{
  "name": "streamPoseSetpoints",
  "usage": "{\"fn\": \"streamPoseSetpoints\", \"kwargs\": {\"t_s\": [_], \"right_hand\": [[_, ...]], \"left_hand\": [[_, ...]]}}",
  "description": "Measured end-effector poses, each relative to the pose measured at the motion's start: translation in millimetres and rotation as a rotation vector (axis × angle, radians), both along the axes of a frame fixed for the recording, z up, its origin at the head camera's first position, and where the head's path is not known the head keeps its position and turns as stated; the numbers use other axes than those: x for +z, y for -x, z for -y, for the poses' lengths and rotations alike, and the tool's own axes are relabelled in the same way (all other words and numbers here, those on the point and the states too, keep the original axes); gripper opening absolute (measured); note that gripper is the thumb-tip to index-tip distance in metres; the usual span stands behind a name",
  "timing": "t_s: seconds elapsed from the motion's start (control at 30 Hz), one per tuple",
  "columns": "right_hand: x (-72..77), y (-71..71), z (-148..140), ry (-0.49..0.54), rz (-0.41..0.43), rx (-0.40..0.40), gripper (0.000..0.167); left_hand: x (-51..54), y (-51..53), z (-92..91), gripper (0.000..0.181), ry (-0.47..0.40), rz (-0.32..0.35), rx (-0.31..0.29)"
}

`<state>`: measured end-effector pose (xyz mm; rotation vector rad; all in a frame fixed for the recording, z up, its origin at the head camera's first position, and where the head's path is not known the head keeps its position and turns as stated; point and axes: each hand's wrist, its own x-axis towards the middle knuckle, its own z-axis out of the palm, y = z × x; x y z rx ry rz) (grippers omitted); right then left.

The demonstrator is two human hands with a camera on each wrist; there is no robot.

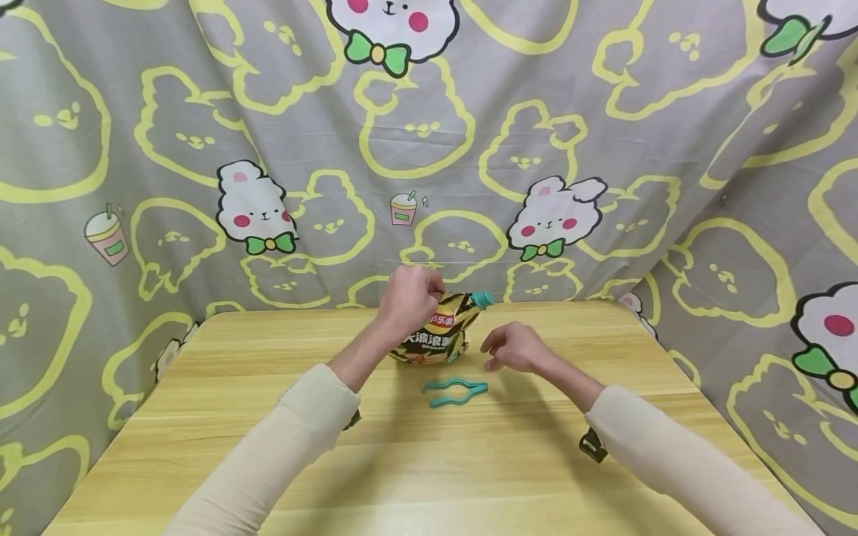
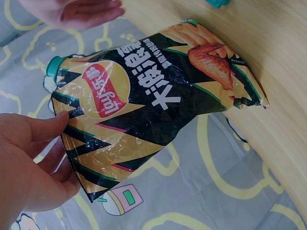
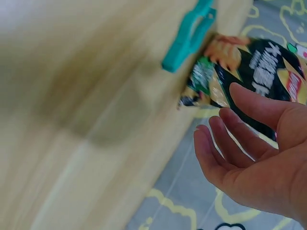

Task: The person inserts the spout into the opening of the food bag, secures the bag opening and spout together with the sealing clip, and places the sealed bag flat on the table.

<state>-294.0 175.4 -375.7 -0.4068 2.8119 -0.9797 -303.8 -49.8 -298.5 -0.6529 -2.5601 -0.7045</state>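
Observation:
A black and gold crisp bag (image 1: 436, 339) stands upright on the table, with a teal cap (image 1: 482, 299) on its upper right corner. My left hand (image 1: 410, 298) pinches the bag's top edge; in the left wrist view the thumb lies on the printed front and the fingers go behind. My right hand (image 1: 516, 347) hovers just right of the bag, apart from it. Its fingers are loosely bent with nothing between them, as the right wrist view shows (image 3: 249, 153). A teal two-armed tool like tongs (image 1: 459, 392) lies in front of the bag.
The wooden table (image 1: 268, 454) runs back to a grey curtain (image 1: 322, 134) with yellow cartoon outlines, which also hangs along both sides. The bag stands near the table's far edge. Dark straps show under both sleeves.

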Motion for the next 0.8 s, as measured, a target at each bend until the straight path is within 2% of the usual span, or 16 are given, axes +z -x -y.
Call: {"fn": "streamPoseSetpoints", "kwargs": {"t_s": [0.27, 0.8], "right_hand": [[-19.7, -5.1, 10, -0.03, 0.009, 0.007, 0.026], [-39.3, -13.3, 28, -0.008, 0.05, -0.028, 0.022]], "left_hand": [[-0.8, 1.3, -0.1, 0.032, -0.005, -0.004, -0.008], [-1.4, 2.8, 0.4, 0.032, 0.005, 0.001, -0.008]]}}
